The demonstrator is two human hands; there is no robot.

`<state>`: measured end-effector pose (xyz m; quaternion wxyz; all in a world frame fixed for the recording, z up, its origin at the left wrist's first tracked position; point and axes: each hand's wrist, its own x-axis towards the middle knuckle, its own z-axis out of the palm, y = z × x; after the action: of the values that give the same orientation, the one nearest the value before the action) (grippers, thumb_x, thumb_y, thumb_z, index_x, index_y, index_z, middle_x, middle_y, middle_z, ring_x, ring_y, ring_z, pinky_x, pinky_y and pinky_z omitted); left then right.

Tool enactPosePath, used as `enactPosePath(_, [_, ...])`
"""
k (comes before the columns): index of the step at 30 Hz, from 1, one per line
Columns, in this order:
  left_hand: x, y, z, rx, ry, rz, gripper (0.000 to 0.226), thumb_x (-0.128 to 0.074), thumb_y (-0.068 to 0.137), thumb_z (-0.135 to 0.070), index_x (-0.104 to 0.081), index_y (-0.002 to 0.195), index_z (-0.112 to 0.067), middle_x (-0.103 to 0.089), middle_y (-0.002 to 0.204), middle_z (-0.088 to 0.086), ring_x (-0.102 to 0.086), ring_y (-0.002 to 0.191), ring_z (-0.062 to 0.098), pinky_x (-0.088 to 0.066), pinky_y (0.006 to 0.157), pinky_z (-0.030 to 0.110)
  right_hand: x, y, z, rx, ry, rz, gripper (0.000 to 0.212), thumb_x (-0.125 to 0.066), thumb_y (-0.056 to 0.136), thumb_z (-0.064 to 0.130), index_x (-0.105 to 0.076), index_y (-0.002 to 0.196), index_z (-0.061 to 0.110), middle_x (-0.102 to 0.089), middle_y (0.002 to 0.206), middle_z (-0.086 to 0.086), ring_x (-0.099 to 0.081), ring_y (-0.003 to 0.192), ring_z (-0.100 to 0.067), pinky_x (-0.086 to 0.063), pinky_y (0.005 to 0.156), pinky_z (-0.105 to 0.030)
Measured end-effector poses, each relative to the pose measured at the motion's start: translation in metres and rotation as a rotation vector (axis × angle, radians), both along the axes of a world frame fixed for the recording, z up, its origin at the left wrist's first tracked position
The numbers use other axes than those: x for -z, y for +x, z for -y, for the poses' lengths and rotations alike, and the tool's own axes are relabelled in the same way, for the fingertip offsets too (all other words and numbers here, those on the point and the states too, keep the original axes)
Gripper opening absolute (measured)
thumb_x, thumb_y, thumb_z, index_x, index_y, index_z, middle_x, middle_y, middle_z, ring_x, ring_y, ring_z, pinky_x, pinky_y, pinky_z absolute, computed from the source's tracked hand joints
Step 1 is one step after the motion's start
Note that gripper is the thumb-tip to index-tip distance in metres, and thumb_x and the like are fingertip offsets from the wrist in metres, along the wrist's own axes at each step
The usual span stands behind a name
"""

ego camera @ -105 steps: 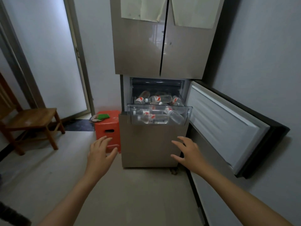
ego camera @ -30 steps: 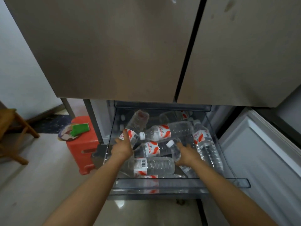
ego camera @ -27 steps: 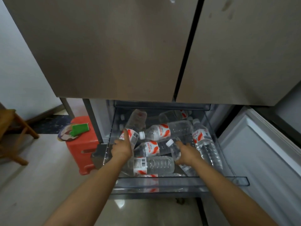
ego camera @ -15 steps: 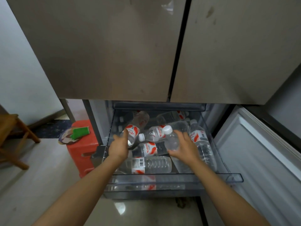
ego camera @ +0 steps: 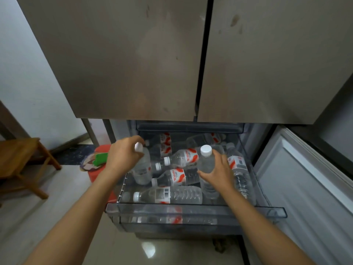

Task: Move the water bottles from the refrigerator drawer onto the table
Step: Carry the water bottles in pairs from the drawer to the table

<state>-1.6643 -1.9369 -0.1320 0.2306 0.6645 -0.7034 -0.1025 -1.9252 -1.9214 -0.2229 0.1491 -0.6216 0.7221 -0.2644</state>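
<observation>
- Head view: the water bottles [ego camera: 179,159] are clear plastic with white caps and red-and-white labels. Most lie on their sides, piled across one another in the clear refrigerator drawer [ego camera: 191,209], which is pulled out under the 2 closed upper doors [ego camera: 133,54].
- A front bottle [ego camera: 172,194] with a barcode on its label lies crosswise just behind the drawer's front wall, cap to the left.
- 2 bottles are held roughly upright over the pile, 1 in each hand, both within the drawer's outline.
- The left hand [ego camera: 124,155] has its fingers curled round the neck and cap of the left bottle [ego camera: 142,170], which hangs at the drawer's left side. Whether its base touches the pile cannot be told.
- The right hand [ego camera: 219,173] grasps the body of the right bottle [ego camera: 207,161] from the right, thumb across the front, with the cap showing above the fingers.
- The open lower door [ego camera: 298,188] stands to the right of the drawer.
- To the left a red stool [ego camera: 92,176] carries a green object [ego camera: 101,157], and a wooden chair [ego camera: 21,155] stands further left.
</observation>
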Motion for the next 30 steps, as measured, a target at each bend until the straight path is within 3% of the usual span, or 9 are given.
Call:
enactPosePath(3, [0.027, -0.005, -0.003, -0.018, 0.037, -0.199, 0.039, -0.072, 0.075, -0.014, -0.058, 0.110, -0.020, -0.065, 0.107, 0.006, -0.061, 0.090, 0.026, -0.052, 0.081, 0.043, 0.003, 0.001, 0.001, -0.018, -0.007, 0.001, 0.085, -0.076, 0.070, 0.037, -0.028, 0.138, 0.019, -0.036, 0.133, -0.008, -0.041, 0.122, -0.025, -0.044, 0.094, -0.039])
enactPosePath(6, [0.052, -0.008, 0.001, -0.100, 0.017, -0.395, 0.046, -0.069, 0.078, -0.014, -0.053, 0.120, -0.021, -0.062, 0.112, 0.009, -0.053, 0.103, 0.029, -0.048, 0.087, 0.049, 0.003, 0.002, 0.001, -0.038, -0.004, -0.006, 0.085, -0.076, 0.070, 0.037, -0.028, 0.137, 0.020, -0.035, 0.133, -0.008, -0.042, 0.120, -0.024, -0.045, 0.093, -0.036])
enactPosePath(12, [0.069, -0.025, -0.002, -0.265, 0.108, -0.559, 0.071, -0.071, 0.075, -0.009, -0.033, 0.134, -0.016, -0.039, 0.128, 0.019, -0.037, 0.120, 0.034, -0.035, 0.101, 0.042, 0.005, -0.001, 0.002, -0.039, -0.012, 0.015, 0.084, -0.076, 0.070, 0.036, -0.029, 0.137, 0.020, -0.035, 0.131, -0.007, -0.043, 0.119, -0.023, -0.045, 0.093, -0.036])
enactPosePath(15, [0.082, -0.029, -0.004, -0.281, 0.100, -0.542, 0.081, -0.078, 0.065, -0.007, -0.033, 0.131, -0.013, -0.043, 0.128, 0.017, -0.038, 0.121, 0.036, -0.037, 0.100, 0.052, 0.007, 0.000, 0.002, -0.039, -0.007, 0.017, 0.085, -0.077, 0.069, 0.037, -0.028, 0.137, 0.020, -0.034, 0.131, -0.008, -0.043, 0.119, -0.024, -0.045, 0.096, -0.038])
enactPosePath(19, [0.086, -0.033, -0.003, -0.322, 0.084, -0.544, 0.087, -0.081, 0.062, -0.006, -0.030, 0.132, -0.016, -0.043, 0.124, 0.021, -0.044, 0.115, 0.038, -0.042, 0.094, 0.055, 0.012, -0.001, 0.004, -0.042, -0.009, 0.000, 0.087, -0.075, 0.069, 0.040, -0.025, 0.139, 0.021, -0.035, 0.131, -0.010, -0.040, 0.121, -0.025, -0.042, 0.099, -0.041])
enactPosePath(24, [0.088, -0.033, -0.004, -0.372, 0.037, -0.503, 0.077, -0.078, 0.064, -0.007, -0.035, 0.128, -0.014, -0.050, 0.116, 0.021, -0.052, 0.104, 0.038, -0.048, 0.086, 0.051, 0.013, -0.001, 0.005, -0.075, 0.057, 0.000, 0.090, -0.072, 0.073, 0.039, -0.017, 0.142, 0.025, -0.036, 0.135, -0.011, -0.041, 0.121, -0.026, -0.043, 0.096, -0.040])
enactPosePath(30, [0.084, -0.035, -0.009, -0.353, -0.024, -0.470, 0.075, -0.078, 0.062, -0.011, -0.040, 0.126, -0.013, -0.054, 0.116, 0.018, -0.053, 0.105, 0.036, -0.048, 0.084, 0.049, 0.008, -0.001, 0.004, -0.065, 0.082, -0.007, 0.089, -0.074, 0.072, 0.036, -0.020, 0.141, 0.026, -0.039, 0.136, -0.008, -0.044, 0.120, -0.024, -0.046, 0.093, -0.039])
